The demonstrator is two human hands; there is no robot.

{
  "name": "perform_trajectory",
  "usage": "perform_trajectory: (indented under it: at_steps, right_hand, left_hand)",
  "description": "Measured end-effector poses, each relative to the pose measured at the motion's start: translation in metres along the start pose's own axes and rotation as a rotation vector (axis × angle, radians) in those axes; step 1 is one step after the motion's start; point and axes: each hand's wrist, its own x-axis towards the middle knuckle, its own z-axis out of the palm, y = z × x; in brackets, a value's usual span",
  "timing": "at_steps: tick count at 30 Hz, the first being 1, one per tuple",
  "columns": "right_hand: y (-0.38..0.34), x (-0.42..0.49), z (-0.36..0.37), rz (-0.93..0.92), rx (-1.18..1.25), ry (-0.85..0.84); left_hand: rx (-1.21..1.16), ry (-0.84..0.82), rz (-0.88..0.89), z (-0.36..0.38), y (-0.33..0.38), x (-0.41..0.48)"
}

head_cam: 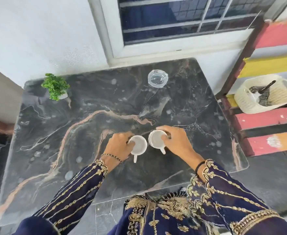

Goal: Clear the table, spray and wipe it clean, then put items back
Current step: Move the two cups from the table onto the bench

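Two white cups stand side by side near the middle of the dark marble table, handles pointing toward me. My left hand grips the rim of the left cup. My right hand grips the rim of the right cup, which is tilted a little. A clear glass ashtray sits at the table's far edge. A small green potted plant stands at the far left corner.
A white woven basket holding dark items rests on a red and yellow slatted bench to the right of the table. A white wall and a window lie behind the table. Pale round spots mark the tabletop.
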Motion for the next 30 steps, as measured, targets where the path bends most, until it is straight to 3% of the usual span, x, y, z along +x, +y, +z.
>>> perform_trajectory:
  at_steps: [9, 19, 23, 30]
  right_hand:
    - [0.132, 0.000, -0.115, 0.110, 0.131, 0.144]
    - [0.319, -0.017, -0.270, 0.224, 0.180, 0.148]
    - [0.410, -0.023, -0.300, 0.347, 0.147, 0.188]
    - [0.542, -0.017, -0.302, 0.587, 0.123, 0.111]
  left_hand:
    - [-0.003, -0.100, 0.081, 0.061, 0.149, 0.067]
    - [-0.118, -0.223, 0.053, 0.189, 0.368, 0.120]
    - [-0.105, -0.328, 0.059, 0.269, 0.429, 0.149]
    - [0.059, -0.541, 0.046, 0.404, 0.485, 0.195]
